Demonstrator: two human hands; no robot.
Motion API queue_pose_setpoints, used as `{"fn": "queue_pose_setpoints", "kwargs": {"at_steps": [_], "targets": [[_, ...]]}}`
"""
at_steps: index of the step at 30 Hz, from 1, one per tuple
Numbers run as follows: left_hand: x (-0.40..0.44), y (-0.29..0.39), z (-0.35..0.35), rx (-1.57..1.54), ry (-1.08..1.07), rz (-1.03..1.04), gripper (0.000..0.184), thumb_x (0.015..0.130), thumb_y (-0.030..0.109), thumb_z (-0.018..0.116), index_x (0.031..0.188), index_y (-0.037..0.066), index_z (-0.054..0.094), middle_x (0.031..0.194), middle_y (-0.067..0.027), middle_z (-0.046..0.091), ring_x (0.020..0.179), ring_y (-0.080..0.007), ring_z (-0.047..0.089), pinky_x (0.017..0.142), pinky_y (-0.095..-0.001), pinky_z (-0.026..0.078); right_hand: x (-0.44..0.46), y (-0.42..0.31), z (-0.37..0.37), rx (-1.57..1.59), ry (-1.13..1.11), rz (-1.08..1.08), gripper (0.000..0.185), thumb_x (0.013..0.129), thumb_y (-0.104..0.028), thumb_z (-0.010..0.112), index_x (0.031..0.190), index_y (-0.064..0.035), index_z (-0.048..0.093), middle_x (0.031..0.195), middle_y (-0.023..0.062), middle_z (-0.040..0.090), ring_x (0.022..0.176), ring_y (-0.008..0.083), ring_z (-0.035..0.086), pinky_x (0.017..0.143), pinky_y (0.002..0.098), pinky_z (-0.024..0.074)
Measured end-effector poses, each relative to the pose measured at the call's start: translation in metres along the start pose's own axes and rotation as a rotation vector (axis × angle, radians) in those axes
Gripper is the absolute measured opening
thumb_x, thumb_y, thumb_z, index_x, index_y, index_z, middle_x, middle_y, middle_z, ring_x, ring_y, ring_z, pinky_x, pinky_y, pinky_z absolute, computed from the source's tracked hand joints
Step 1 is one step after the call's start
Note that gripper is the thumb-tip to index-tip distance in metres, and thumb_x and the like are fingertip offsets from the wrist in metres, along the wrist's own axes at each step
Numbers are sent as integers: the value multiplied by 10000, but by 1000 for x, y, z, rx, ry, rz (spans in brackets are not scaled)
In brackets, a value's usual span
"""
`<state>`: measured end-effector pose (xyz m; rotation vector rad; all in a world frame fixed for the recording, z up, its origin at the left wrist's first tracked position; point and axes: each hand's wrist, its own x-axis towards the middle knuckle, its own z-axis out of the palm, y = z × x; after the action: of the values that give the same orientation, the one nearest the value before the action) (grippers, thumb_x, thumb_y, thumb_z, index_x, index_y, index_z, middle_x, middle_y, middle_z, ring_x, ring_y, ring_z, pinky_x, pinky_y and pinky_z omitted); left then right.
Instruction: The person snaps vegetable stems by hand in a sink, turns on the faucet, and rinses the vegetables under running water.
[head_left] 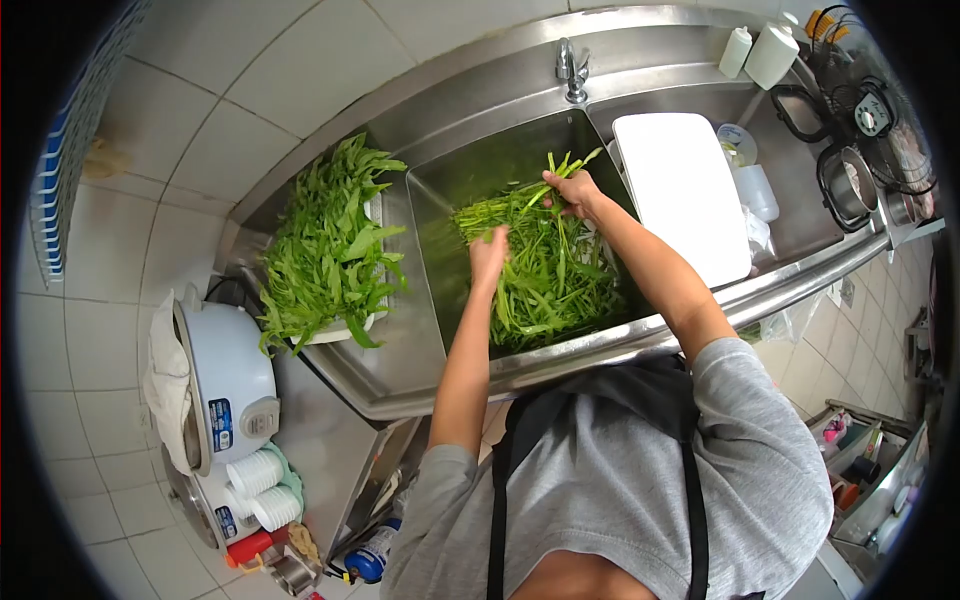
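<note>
Long-stemmed leafy greens [555,295], which look like water spinach, fill much of the sink basin [435,290]. My right hand [572,193] is closed around a bunch of stems [565,163], whose ends stick out past the fingers toward the faucet. Lower and to the left, my left hand [488,255] has its fingers curled at the stems on the left side of the heap; the fingertips are partly hidden. On the counter left of the basin, more of these greens [335,245] are piled on a white tray [378,215].
A faucet [572,72] rises behind the basin. A white board or lid [680,195] lies across its right side. Further right are white bottles [772,55], a metal pot [850,180] and a fan [875,115]. A large rice cooker [230,370] stands at left.
</note>
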<state>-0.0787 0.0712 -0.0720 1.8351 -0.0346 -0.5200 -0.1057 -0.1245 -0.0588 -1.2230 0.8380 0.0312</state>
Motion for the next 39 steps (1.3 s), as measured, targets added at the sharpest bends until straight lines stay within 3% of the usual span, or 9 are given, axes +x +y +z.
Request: {"fn": "queue_pose_setpoints", "kwargs": {"at_steps": [8,13,25,29,31,32,34,38,39], "targets": [[0,23,28,578,-233,202,324,673,311,641,773,9,584,509,-71,539,464,-132,502,485,-285,407,22,23,32,70,98,39,236,814,-220,575,844,9,530,756,102,565,567,206,549,452,370,459],[-8,20,17,626,-86,255,256,672,309,629,843,120,611,767,-141,600,713,-246,577,645,-360,436,10,14,29,174,117,124,371,817,-315,552,899,45,517,725,134,540,581,235,541,483,426,488],[-7,24,19,765,1,240,300,683,337,589,868,106,637,768,-182,612,709,-328,592,633,-401,453,-2,13,11,-48,-330,268,377,854,-333,475,983,20,498,837,134,561,644,253,569,540,446,526],[6,2,20,387,118,117,307,687,310,580,817,34,612,704,-142,603,637,-255,581,588,-349,442,-14,32,22,29,-126,109,446,813,-289,556,995,108,465,802,139,560,542,244,561,459,327,544],[10,-20,25,-69,194,129,295,697,291,565,730,0,589,617,-103,568,546,-205,535,533,-333,411,-4,48,22,-10,-17,50,452,807,-293,563,967,121,478,840,149,548,612,240,575,442,324,546],[9,-27,20,-41,178,20,287,707,283,557,723,-4,578,599,-82,542,531,-188,516,520,-325,400,-11,49,17,-3,31,45,413,809,-279,564,960,100,499,875,126,553,674,227,576,453,336,549],[6,-30,-1,17,143,-202,276,727,265,542,707,-10,554,563,-38,489,503,-154,477,494,-310,378,-28,46,-3,-225,-65,142,473,797,-310,575,991,112,482,901,138,550,705,234,583,467,330,553],[19,-43,-21,97,174,-159,250,751,252,520,724,4,538,556,-28,446,494,-142,449,509,-314,370,-53,78,-30,-780,-451,369,717,719,-420,630,1091,147,398,1120,213,474,723,321,601,471,310,549],[21,-38,-26,97,161,-134,248,761,246,509,738,1,539,562,-30,453,504,-142,459,523,-316,376,-65,79,-32,-955,-455,279,702,707,-418,643,1056,151,426,1085,221,499,682,312,606,456,311,539]]}}
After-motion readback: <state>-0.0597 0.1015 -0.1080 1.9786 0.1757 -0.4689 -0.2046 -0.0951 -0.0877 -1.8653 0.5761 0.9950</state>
